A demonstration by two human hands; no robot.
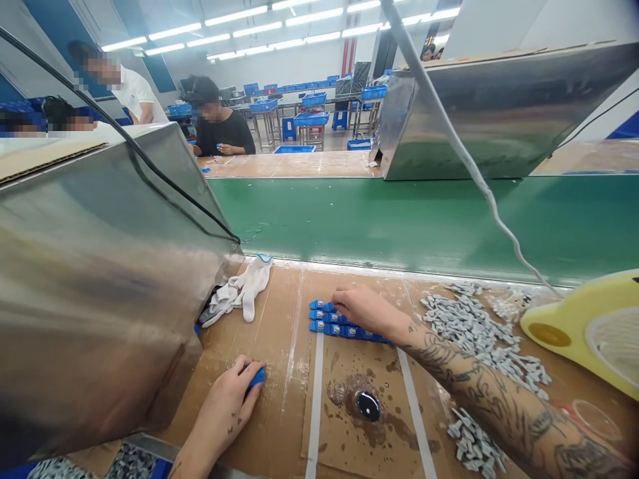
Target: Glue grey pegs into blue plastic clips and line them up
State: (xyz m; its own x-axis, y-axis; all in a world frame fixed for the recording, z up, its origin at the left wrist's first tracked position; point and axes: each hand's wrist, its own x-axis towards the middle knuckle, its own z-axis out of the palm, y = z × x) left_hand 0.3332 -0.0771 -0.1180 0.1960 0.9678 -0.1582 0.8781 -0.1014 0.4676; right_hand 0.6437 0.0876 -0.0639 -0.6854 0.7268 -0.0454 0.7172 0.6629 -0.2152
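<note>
My left hand (234, 396) rests low over the cardboard, its thumb and fingers closed round a small blue plastic part (256, 378). Farther out, my right hand (362, 307) reaches to rows of small blue plastic parts (332, 328) laid side by side. Its fingertips are pinched at the top row; whatever they hold there is too small and covered to make out. Part of the rows is hidden under that hand and wrist. Nearer to me lies a round black disc (368, 405) on a wet-spotted cardboard sheet (344, 439) edged with white tape.
Heaps of small grey parts (474, 326) lie at right, by a yellow fan-like device (574, 332). White gloves (244, 289) lie beside the left metal housing (100, 279). A green conveyor belt (319, 213) crosses beyond. A white cable (464, 153) hangs down. Other people sit or stand behind.
</note>
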